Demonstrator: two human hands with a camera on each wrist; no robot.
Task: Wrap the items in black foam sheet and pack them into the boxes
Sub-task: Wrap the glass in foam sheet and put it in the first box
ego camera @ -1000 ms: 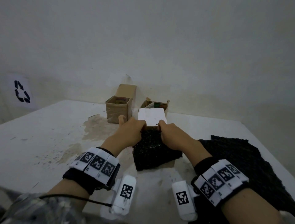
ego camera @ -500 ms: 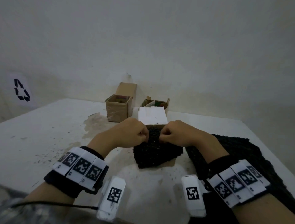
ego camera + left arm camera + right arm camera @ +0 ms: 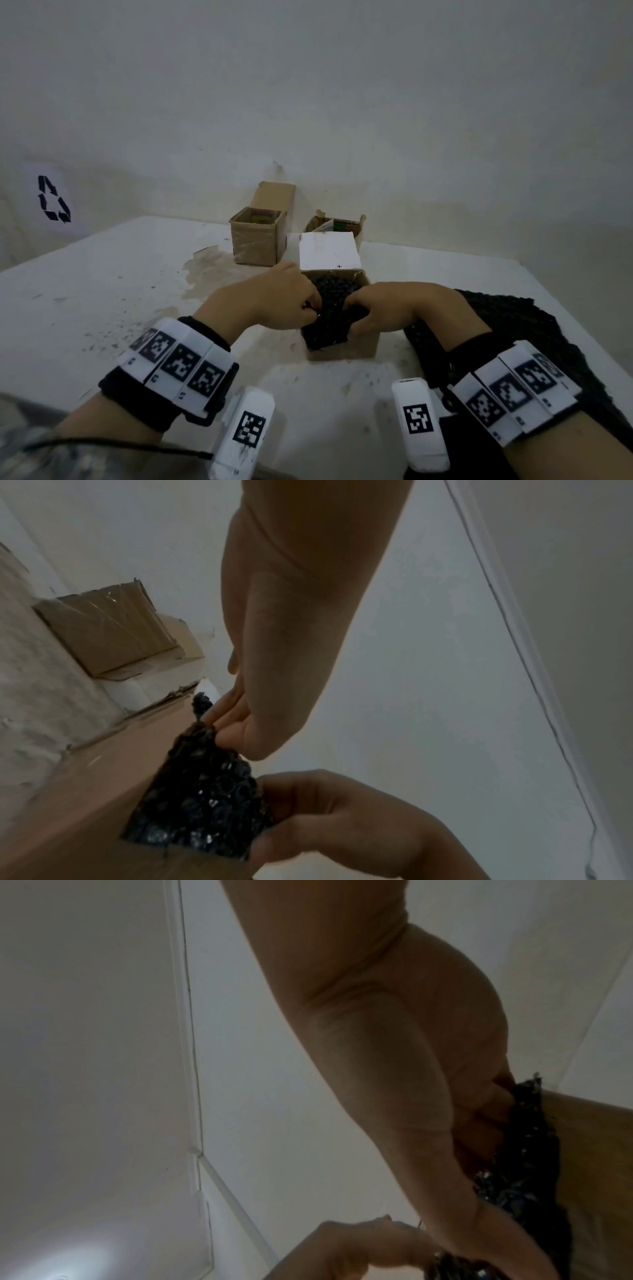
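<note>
- Pinching the black bubbled foam sheet [image 3: 329, 318] from both sides, we hold it where it drapes over the near wall of the small brown cardboard box [image 3: 363, 346], which sits on the white stained table [image 3: 102, 291] just ahead of our wrists.
- Our left hand [image 3: 274, 301] curls its fingers and thumb onto the sheet's left edge; our right hand [image 3: 397, 308] grips the right edge, thumb low against the box front.
- To do this step well, we judge that the overhanging foam should be tucked inside the walls evenly, both hands pushing down together so the wrap does not spring open; the white lid flap [image 3: 329, 251] standing behind should stay clear until the foam lies below the rim.
- Whatever item the foam encloses is hidden, so we cannot say how deep it sits.
- Beside the box on the right lies the spare black foam sheet [image 3: 513, 329], spread flat.
- Farther back stand a taller brown cardboard box [image 3: 257, 240] with its flap up and a low open cardboard box [image 3: 337, 224] holding coloured items.
- From the left wrist view we see the foam's glossy bubbles and fingertips nipping its upper edge, which the head view hides; the right wrist view shows mostly forearm and only a strip of foam.
</note>
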